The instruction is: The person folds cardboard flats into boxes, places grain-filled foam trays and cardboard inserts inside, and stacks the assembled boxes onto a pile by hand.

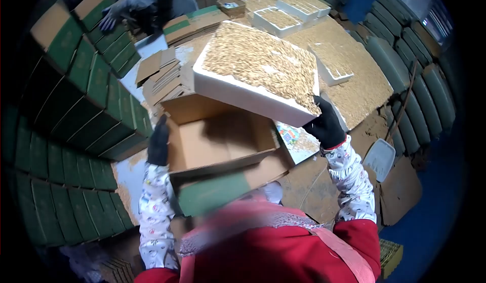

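A white foam box (253, 98), heaped with small tan grain-like pieces (258, 62), is tilted above the far side of an open cardboard box (212, 141). My right hand (326, 123), in a black glove, grips the foam box at its near right corner. What bears the foam box's far left end is hidden. The cardboard box has bare brown walls inside and a shadow on its floor. At its left wall, my black-gloved left hand (159, 142) holds the edge with fingers together. Below lies a green and brown carton (215, 194).
Green-and-brown cartons (109, 88) are stacked at the left. Flattened cardboard (164, 80) lies behind the box. Foam trays (278, 22) sit among the spread tan pieces (364, 75). Full dark sacks (387, 62) line the right. Another person's gloved hand (108, 22) is at the back left.
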